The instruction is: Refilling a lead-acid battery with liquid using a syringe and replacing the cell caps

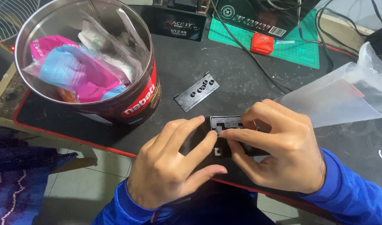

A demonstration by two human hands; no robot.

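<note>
At the near edge of the table [241,79], the black plastic housing [224,124] lies crosswise between both hands, left hand [174,162] bracing its left end, right hand [278,146] pinching its top, fingertips meeting mid-part.

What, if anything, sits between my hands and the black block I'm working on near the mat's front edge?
Nothing visible does. The left hand and right hand both already rest on the black block. The flat black plate, round tin and clear plastic bag lie apart from it.
</note>
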